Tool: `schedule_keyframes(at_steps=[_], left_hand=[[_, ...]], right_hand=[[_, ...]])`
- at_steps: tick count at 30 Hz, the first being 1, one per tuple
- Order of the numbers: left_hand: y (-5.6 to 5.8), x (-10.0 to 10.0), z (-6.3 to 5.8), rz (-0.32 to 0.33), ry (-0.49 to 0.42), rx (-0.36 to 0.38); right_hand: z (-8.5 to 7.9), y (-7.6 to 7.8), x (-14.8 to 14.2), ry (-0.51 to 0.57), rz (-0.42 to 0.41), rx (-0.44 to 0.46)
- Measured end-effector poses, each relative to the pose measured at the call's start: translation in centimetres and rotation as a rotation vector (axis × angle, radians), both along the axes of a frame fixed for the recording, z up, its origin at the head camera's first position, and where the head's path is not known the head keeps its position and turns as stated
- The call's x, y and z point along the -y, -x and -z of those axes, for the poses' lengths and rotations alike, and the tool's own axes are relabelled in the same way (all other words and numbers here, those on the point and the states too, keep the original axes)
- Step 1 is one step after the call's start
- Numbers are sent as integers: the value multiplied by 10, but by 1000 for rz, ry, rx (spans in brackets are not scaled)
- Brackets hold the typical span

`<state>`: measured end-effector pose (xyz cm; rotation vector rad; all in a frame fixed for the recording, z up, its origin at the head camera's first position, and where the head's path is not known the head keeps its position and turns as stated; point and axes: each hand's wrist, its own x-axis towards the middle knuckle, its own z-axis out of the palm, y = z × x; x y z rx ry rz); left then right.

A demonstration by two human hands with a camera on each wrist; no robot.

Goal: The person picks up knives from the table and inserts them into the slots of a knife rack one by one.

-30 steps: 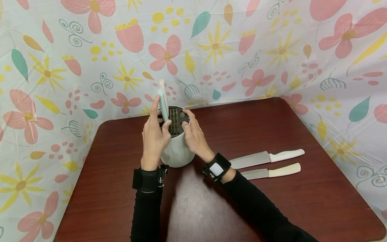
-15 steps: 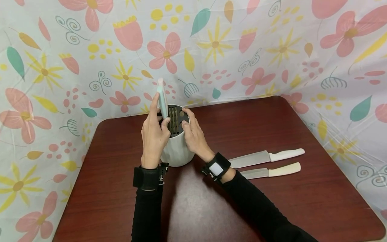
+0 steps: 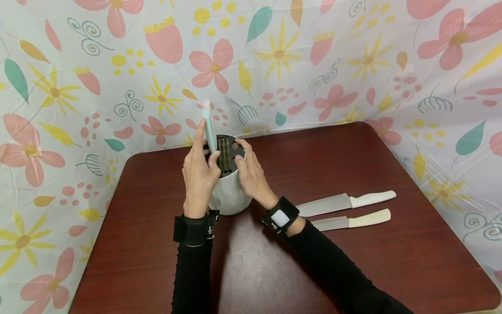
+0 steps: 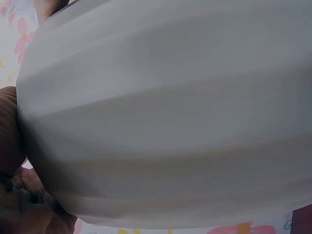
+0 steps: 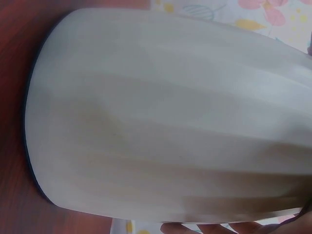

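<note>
Red-brown tabletop (image 3: pixel 310 163) bears a white holder (image 3: pixel 229 194) between left grip (image 3: pixel 199 176) and right grip (image 3: pixel 254 176).

Table (image 3: pixel 153 192) left of the holder (image 3: pixel 230 194) leaves room to pass; 2 knives (image 3: pixel 345 201) obstruct the right. Left hand (image 3: pixel 201 174), right hand (image 3: pixel 254 176) and 2 handles (image 3: pixel 210 131) crowd the holder's top.

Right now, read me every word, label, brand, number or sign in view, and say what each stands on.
There is no readable text.
White holder: no lettering seen on its ridged side.
Light-blue handle: no marks legible.
White-handled knife and cream-handled knife: nothing legible at this size.
Right wrist strap: pale patch, no legible writing.
Floral cloth: printed pattern, no letters seen.
</note>
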<state>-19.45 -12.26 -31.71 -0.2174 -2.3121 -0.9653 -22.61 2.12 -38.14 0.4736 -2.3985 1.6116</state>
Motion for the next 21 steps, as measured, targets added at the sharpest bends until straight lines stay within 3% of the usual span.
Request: schedule_keyframes(at_steps=[21], left_hand=[[1,0,0,-31,11,2]], right_hand=[[1,2,1,4,-4,-3]])
